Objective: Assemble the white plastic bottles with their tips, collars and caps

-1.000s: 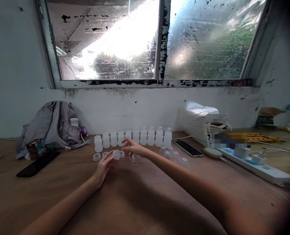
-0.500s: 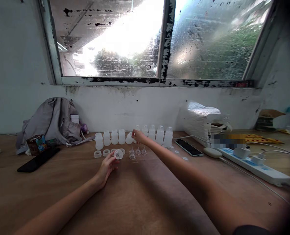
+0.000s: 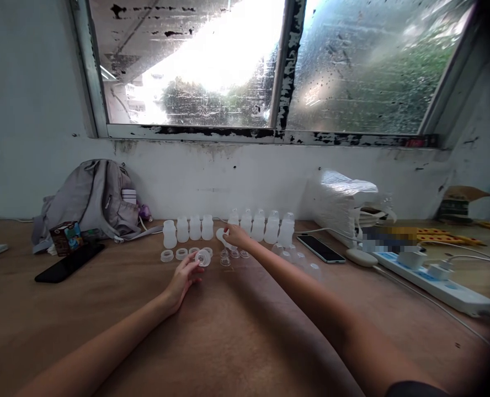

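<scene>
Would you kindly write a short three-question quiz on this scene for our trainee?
1. What is the right hand holding?
2. True or false: the left hand holds a translucent ring-shaped piece.
3. Seen in this picture, where is the grey backpack relative to the row of standing bottles? A) to its left; B) to its right; C) in front of it.

Key: 1. A translucent bottle, tilted; 2. True; 3. A.
</scene>
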`<state>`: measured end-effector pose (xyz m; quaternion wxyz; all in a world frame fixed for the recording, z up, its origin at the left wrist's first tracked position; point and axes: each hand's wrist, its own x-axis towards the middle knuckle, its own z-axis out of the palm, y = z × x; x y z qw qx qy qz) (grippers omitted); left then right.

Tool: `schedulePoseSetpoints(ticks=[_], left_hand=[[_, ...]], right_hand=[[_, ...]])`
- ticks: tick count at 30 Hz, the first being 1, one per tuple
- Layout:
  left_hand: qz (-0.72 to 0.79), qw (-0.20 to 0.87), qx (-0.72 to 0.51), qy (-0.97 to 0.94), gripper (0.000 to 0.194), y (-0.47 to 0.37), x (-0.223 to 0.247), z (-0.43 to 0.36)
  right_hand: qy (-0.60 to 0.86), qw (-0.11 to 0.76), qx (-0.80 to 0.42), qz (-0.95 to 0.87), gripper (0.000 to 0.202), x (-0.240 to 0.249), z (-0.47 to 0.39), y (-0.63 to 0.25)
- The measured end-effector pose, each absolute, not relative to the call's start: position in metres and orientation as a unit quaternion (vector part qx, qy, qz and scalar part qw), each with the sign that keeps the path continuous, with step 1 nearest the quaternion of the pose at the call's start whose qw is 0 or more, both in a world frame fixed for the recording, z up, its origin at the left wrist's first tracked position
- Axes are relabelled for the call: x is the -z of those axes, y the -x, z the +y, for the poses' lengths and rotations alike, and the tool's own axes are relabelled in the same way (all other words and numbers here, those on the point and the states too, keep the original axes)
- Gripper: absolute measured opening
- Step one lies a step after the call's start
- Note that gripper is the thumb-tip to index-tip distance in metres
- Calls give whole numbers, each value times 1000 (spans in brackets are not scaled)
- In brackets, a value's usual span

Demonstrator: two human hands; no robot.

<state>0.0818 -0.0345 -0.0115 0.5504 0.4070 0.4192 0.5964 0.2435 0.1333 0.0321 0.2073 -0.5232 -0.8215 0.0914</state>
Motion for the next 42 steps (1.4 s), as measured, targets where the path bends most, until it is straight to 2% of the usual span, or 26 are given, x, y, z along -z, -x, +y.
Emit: schedulePoseSetpoints(ticks=[6, 12, 14, 17, 18, 20, 22, 26, 31, 37, 42], left_hand=[[421, 547, -593, -414, 42, -82, 11, -35], [416, 555, -596, -406, 39, -83, 10, -35], [411, 564, -592, -404, 38, -82, 10, -35], [402, 575, -583, -411, 36, -82, 11, -35], [398, 577, -579, -416, 36, -82, 11, -36], [392, 580, -571, -429, 36, -83, 12, -37], [385, 580, -561, -447, 37, -86, 13, -39], [384, 568, -540, -487, 38, -90, 12, -43], [399, 547, -526, -515, 41, -93, 10, -46], [414, 517, -527, -533, 54, -94, 10, -47], [408, 526, -520, -536, 41, -95, 10, -46]], right_hand=[[576, 191, -110, -788, 44, -29, 134, -238], [549, 266, -156, -777, 45, -45, 120, -239], [525, 293, -182, -778, 40, -52, 106, -243], [457, 334, -269, -779, 32, -54, 71, -252], [410, 372, -336, -762, 31, -52, 58, -255], [331, 429, -443, -714, 33, -43, 31, -262], [296, 441, -492, -690, 37, -34, 8, -268], [283, 465, -474, -692, 44, -19, -15, -277], [263, 483, -436, -712, 42, -15, -19, -283], [253, 530, -444, -677, 61, -13, -25, -282], [251, 544, -505, -622, 66, -9, -24, -282]])
